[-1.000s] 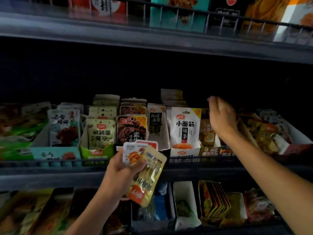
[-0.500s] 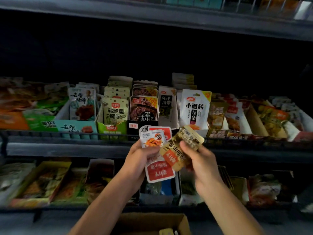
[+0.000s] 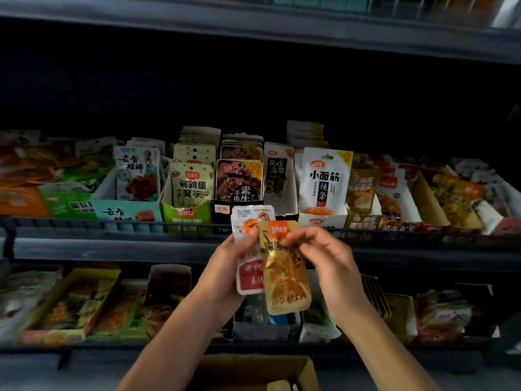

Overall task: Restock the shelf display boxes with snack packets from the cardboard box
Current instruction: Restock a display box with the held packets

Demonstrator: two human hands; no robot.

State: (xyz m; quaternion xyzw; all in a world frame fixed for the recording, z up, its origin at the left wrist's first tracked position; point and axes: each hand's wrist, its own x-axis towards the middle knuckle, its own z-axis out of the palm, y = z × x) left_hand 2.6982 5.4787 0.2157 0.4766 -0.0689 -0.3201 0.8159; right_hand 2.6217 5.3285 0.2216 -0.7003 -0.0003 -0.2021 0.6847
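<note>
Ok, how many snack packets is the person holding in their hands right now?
2. A white and red packet sits behind, held by the left hand; a gold packet overlaps it in front, pinched by the right hand. More could be hidden behind them.

A grey metal top shelf board (image 3: pixel 253 32) runs across the upper part of the frame, sloping down to the right. Above it at the upper right is a thin wire guard (image 3: pixel 417 8), with blurred teal and orange cartons (image 3: pixel 465 7) behind it. Below the board, the shelf's back recess (image 3: pixel 253 88) is in deep shadow. Across the middle is the grey front edge of the middle shelf (image 3: pixel 112 249), with a low black wire rail (image 3: pixel 84 222) just above it. A black bracket (image 3: pixel 8 244) is at the far left. Along the bottom runs the dark lip of the lowest shelf (image 3: pixel 112 348).
</note>
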